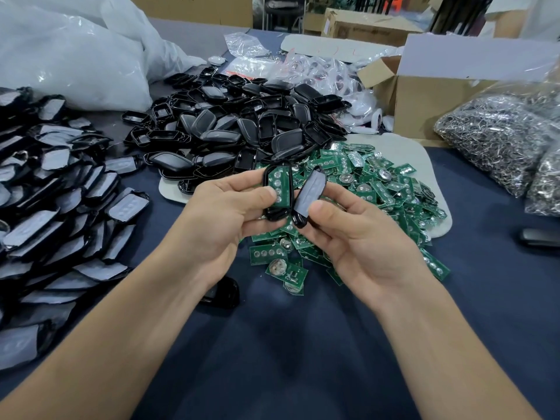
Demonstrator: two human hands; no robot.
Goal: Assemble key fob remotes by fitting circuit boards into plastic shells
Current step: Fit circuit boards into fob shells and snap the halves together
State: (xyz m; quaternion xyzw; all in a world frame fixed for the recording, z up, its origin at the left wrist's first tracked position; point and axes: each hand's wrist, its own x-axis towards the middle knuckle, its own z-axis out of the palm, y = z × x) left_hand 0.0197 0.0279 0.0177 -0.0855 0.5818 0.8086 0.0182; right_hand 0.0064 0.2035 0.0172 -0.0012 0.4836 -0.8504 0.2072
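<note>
Above the middle of the desk (303,344), the left hand (224,216) grips a back shell (274,212) with a circuit board (280,184) seated, the right hand (360,241) pinches the cover shell (309,197) beside it, unclosed, and the board heap (381,189) and shell heap (242,128) toward the far edge evidently remain.

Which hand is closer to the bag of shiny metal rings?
Right. The right hand is left of the bag of rings; the left hand lies farther left, beyond the right hand.
</note>
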